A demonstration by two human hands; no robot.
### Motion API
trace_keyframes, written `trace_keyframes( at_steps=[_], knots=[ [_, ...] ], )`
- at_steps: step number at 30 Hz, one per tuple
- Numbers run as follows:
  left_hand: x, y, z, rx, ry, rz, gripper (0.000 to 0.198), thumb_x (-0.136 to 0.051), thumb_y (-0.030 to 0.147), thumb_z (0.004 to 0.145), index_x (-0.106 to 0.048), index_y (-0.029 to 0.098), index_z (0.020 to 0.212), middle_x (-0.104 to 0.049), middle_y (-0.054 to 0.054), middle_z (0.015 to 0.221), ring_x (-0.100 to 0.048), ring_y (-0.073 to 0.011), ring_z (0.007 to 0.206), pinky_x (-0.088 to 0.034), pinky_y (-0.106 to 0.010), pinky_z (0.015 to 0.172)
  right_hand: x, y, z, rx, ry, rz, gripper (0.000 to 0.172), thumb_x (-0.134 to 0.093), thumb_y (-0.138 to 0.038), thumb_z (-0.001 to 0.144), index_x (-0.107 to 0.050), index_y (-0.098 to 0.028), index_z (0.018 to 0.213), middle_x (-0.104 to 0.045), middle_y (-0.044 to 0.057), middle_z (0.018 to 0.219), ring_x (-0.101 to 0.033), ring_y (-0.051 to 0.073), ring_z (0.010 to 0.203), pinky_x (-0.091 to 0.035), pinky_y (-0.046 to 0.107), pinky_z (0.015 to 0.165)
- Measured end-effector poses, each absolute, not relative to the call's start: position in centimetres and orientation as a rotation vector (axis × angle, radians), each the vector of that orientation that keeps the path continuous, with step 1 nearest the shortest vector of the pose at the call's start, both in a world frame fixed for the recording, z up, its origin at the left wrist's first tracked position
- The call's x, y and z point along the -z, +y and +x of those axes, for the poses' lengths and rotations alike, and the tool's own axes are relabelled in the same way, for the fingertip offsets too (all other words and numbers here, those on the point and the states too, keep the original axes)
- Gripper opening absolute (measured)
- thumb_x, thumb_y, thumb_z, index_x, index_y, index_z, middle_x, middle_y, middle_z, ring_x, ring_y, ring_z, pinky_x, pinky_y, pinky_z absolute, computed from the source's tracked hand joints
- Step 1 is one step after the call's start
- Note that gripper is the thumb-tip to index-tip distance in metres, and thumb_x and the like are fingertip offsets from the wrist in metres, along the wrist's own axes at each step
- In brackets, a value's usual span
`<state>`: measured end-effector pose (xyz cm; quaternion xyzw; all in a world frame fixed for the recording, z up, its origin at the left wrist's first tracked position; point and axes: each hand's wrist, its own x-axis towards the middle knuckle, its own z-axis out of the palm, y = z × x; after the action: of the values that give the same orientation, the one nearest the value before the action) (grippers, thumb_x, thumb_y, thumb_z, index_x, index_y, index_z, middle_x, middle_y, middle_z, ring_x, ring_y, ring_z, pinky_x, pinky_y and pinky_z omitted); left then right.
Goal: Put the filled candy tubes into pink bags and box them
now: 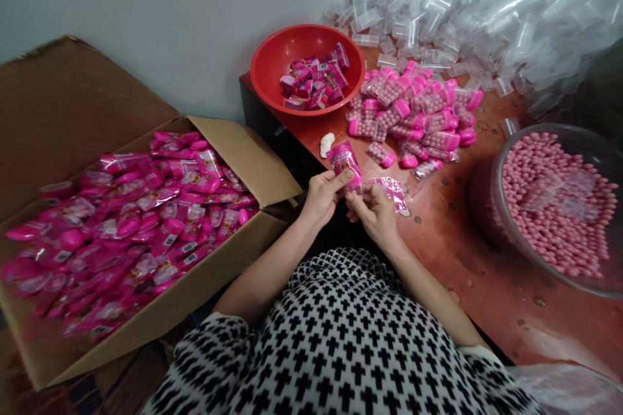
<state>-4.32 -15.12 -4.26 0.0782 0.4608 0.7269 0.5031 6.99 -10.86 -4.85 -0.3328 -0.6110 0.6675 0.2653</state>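
A printed pink plastic wrapper (344, 161) is gripped in my left hand (322, 196), with the thumb pressed on its front. My right hand (376, 213) is closed at the wrapper's lower end, its fingertips pinched there. Whether a bottle sits inside the wrapper I cannot tell. Just right of my hands, a flat pink printed sheet of wrappers (392, 192) lies on the table. Beyond it is a pile of small clear bottles (413, 113) with pink caps, filled with pink balls. A white lump (327, 144) rests near the table edge.
On the left stands an open cardboard box (195, 292) full of pink wrapped packs. A red bowl (263, 71) holds folded pink wrappers. Empty clear tubes (452, 6) are heaped at the back of the reddish table (467, 285). A large tub (491, 207) of pink balls stands at right.
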Motion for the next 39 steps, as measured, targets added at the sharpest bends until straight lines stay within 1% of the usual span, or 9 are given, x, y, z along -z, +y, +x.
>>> trace_keyframes(
  at_steps=[6, 12, 16, 19, 24, 31, 34, 37, 39],
  knots=[
    [3.8, -15.0, -5.1, -1.714, 1.153, 0.256, 0.035, -0.084, 0.034, 0.052, -0.056, 0.012, 0.054, -0.055, 0.001, 0.051, -0.049, -0.0079, 0.046, -0.04, -0.022, 0.047, 4.5, -10.5, 6.9, -2.12, -1.439, -0.833, 0.03, -0.068, -0.045, 0.074, -0.053, -0.019, 0.081, -0.066, -0.003, 0.063, -0.059, 0.009, 0.043, -0.047, 0.019, 0.036],
    [3.8, -15.1, -4.2, -1.673, 1.16, 0.223, 0.031, -0.081, 0.033, 0.057, -0.061, 0.01, 0.063, -0.058, -0.001, 0.055, -0.052, -0.0095, 0.045, -0.041, -0.023, 0.043, 5.0, -10.6, 6.8, -1.878, -1.489, -0.88, 0.029, -0.07, -0.041, 0.074, -0.052, -0.02, 0.082, -0.064, -0.006, 0.061, -0.057, 0.007, 0.043, -0.048, 0.017, 0.038],
    [3.8, -15.3, -3.5, -1.631, 1.139, 0.214, 0.031, -0.079, 0.034, 0.061, -0.061, 0.009, 0.061, -0.054, 0.0, 0.049, -0.047, -0.0086, 0.039, -0.037, -0.022, 0.036, 4.9, -10.2, 6.8, -2.037, -1.415, -0.867, 0.031, -0.07, -0.044, 0.073, -0.05, -0.02, 0.078, -0.064, -0.006, 0.059, -0.058, 0.008, 0.041, -0.047, 0.016, 0.036],
    [3.7, -15.3, -4.0, -1.631, 1.121, 0.187, 0.031, -0.081, 0.033, 0.059, -0.062, 0.008, 0.063, -0.057, -0.002, 0.053, -0.05, -0.0101, 0.042, -0.039, -0.023, 0.038, 4.7, -10.1, 7.0, -2.105, -1.337, -0.833, 0.034, -0.073, -0.041, 0.069, -0.052, -0.02, 0.085, -0.066, -0.006, 0.066, -0.062, 0.008, 0.048, -0.052, 0.018, 0.044],
    [3.9, -15.2, -4.4, -1.699, 1.048, 0.02, 0.033, -0.085, 0.027, 0.051, -0.064, 0.008, 0.067, -0.065, -0.005, 0.064, -0.06, -0.0119, 0.058, -0.047, -0.025, 0.057, 4.8, -10.5, 7.8, -2.14, -1.24, -0.782, 0.041, -0.078, -0.033, 0.066, -0.053, -0.023, 0.097, -0.07, -0.003, 0.081, -0.07, 0.013, 0.07, -0.06, 0.027, 0.066],
    [4.0, -17.0, -2.3, -1.662, 0.854, 0.019, 0.038, -0.087, 0.031, 0.048, -0.065, 0.006, 0.066, -0.059, -0.002, 0.056, -0.052, -0.0083, 0.049, -0.042, -0.026, 0.052, 4.7, -10.1, 6.9, -1.997, -1.272, -0.821, 0.032, -0.08, -0.022, 0.063, -0.052, -0.02, 0.08, -0.065, -0.006, 0.055, -0.062, 0.012, 0.043, -0.053, 0.02, 0.043],
    [3.0, -19.4, -4.1, -1.88, 0.851, 0.004, 0.037, -0.085, 0.034, 0.052, -0.066, 0.009, 0.073, -0.067, -0.007, 0.073, -0.061, -0.0139, 0.062, -0.048, -0.029, 0.061, 4.1, -10.5, 5.5, -2.053, -1.382, -0.778, 0.032, -0.08, -0.024, 0.063, -0.054, -0.018, 0.081, -0.068, -0.002, 0.061, -0.064, 0.014, 0.046, -0.054, 0.022, 0.042],
    [1.6, -23.0, -7.3, -2.263, 0.967, -0.1, 0.035, -0.075, 0.045, 0.066, -0.066, 0.015, 0.082, -0.069, -0.01, 0.097, -0.065, -0.021, 0.093, -0.052, -0.034, 0.08, 3.6, -11.3, 5.2, -2.05, -1.477, -0.786, 0.028, -0.077, -0.029, 0.067, -0.056, -0.018, 0.081, -0.071, 0.002, 0.067, -0.066, 0.015, 0.051, -0.054, 0.023, 0.044],
    [1.3, -24.8, -9.4, -2.446, 1.101, -0.172, 0.039, -0.063, 0.054, 0.075, -0.064, 0.018, 0.088, -0.069, -0.008, 0.101, -0.064, -0.0193, 0.1, -0.051, -0.032, 0.084, 3.6, -11.7, 5.6, -2.021, -1.523, -0.812, 0.024, -0.073, -0.033, 0.071, -0.056, -0.017, 0.08, -0.07, 0.002, 0.068, -0.065, 0.014, 0.051, -0.053, 0.023, 0.044]
  ],
)
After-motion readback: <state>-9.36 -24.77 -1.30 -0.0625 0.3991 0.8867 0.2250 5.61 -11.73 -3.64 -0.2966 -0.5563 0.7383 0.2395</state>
